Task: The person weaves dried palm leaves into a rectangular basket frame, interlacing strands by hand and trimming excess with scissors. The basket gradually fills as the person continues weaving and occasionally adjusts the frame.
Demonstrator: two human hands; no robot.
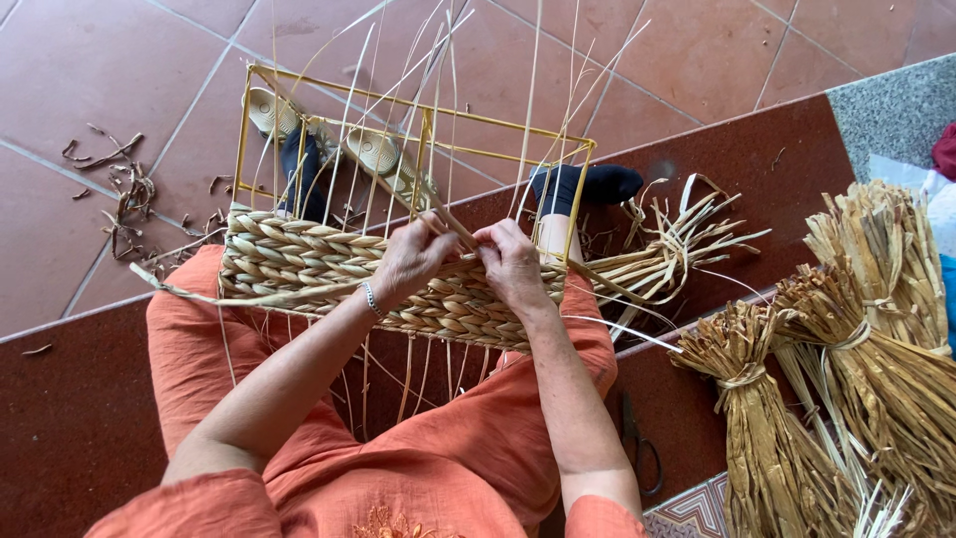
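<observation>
Seen from above, a person in orange clothes sits on a dark red step with a half-woven basket point(398, 269) resting across the lap. The basket is a yellow wire frame point(418, 115) with thin pale stalks rising from it; its lower part is already filled with thick braided rows of straw-coloured fibre. Both hands meet at the top edge of the woven band, near the middle of the basket. The left hand point(413, 257) sits at about 9 o'clock from the right hand point(513, 264), the two nearly touching. A flat strand point(453, 231) runs between them, slanting up toward 11 o'clock; the left fingers are curled shut, pinching it, and the right fingers are bent closed against the weave just beside it, though whether they grip the same strand cannot be told. A silver bracelet point(370, 299) circles the left wrist. A long loose end point(239, 297) trails out from under the left hand toward 9 o'clock. At 3 o'clock from the hands, a small knot of loose fibre point(677, 249) lies on the step. Farther out, at 4 o'clock, tied bundles of dried fibre point(856, 359) stand together. A pair of scissors point(637, 448) lies on the step at 5 o'clock, beside the right forearm. Beyond the frame, at 12 o'clock, feet in dark socks point(588, 184) show, with sandals point(373, 151) on the tiled floor point(100, 80).
</observation>
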